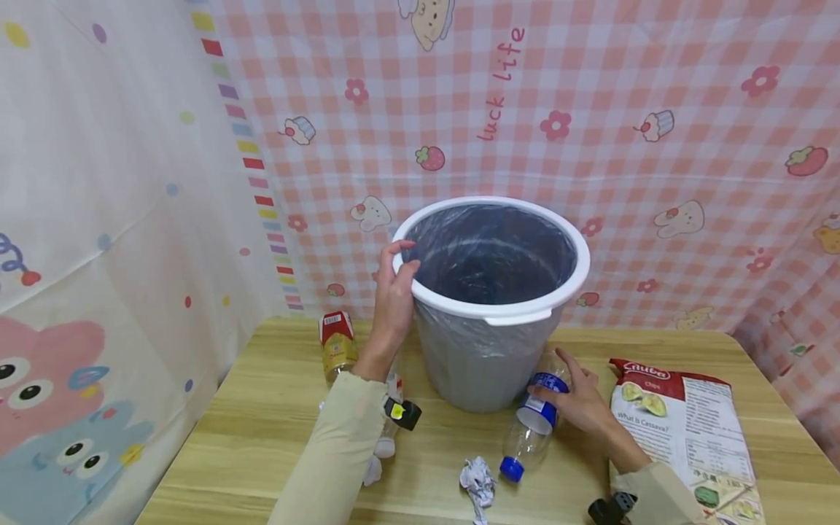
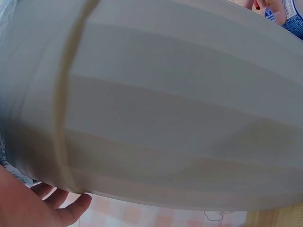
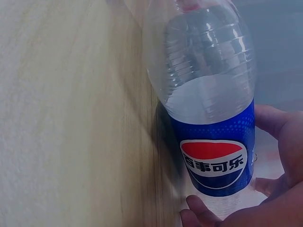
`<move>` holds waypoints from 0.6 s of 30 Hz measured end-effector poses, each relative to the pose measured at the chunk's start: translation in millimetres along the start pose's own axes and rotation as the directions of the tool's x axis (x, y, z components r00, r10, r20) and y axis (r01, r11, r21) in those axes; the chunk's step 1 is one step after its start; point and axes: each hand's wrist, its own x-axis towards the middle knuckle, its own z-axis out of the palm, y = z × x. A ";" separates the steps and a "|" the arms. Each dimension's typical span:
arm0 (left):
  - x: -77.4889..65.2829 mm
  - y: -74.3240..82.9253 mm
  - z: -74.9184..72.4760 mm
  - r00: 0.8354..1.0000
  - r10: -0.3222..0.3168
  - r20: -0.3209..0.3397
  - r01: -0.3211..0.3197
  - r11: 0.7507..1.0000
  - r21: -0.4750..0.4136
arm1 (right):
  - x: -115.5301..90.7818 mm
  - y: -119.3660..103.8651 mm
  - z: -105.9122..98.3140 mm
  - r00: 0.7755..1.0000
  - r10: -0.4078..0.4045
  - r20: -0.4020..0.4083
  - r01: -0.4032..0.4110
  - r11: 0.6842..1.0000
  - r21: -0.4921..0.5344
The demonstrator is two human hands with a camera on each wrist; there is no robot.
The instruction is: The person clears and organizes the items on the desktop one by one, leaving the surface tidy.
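Observation:
A grey trash bin with a white rim and a clear plastic liner stands on the table. My left hand grips the rim on its left side, thumb and fingers over the edge; the left wrist view shows those fingertips against the bin's wall. At the bin's front right, my right hand holds an empty plastic soda bottle around its blue label. This bottle lies tilted with its blue cap toward me. In the right wrist view the label shows a red, white and blue logo.
A crumpled paper ball lies left of the bottle's cap. To the right is a chips bag. A red and yellow carton lies at the back left. Behind my left forearm, another clear bottle is partly hidden. A checked curtain hangs behind the table.

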 end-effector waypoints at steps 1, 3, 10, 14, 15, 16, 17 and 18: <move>-0.1 0.1 0.1 1.000 0.000 -0.001 0.000 1.000 0.004 | -0.2 0.3 -0.5 1.000 0.000 0.000 0.000 1.000 0.003; -0.3 0.9 0.3 1.000 0.002 -0.001 -0.002 1.000 0.006 | -0.6 0.7 -1.6 1.000 -0.004 -0.001 0.004 1.000 0.007; 0.3 1.0 0.8 1.000 0.006 0.000 -0.006 1.000 0.006 | -3.8 -1.5 -7.9 1.000 -0.010 -0.004 0.010 1.000 -0.018; 1.5 0.5 1.0 1.000 0.001 -0.004 -0.001 1.000 0.010 | -8.2 -4.7 -14.3 1.000 -0.015 0.008 0.015 1.000 -0.007; 1.7 0.4 1.1 1.000 0.001 -0.006 -0.001 1.000 0.011 | -9.1 -5.8 -16.1 1.000 -0.018 0.006 0.018 1.000 0.000; 1.8 0.4 1.0 1.000 0.000 -0.009 0.000 1.000 0.012 | -9.8 -6.8 -17.7 1.000 -0.021 0.006 0.021 1.000 0.006; 1.8 0.2 1.0 1.000 -0.001 -0.012 0.001 1.000 0.010 | -10.7 -7.7 -19.3 1.000 -0.021 0.005 0.020 1.000 0.014; 2.0 0.0 0.8 1.000 0.006 -0.018 -0.006 1.000 0.006 | -11.5 -8.3 -20.5 1.000 -0.021 0.003 0.021 1.000 0.020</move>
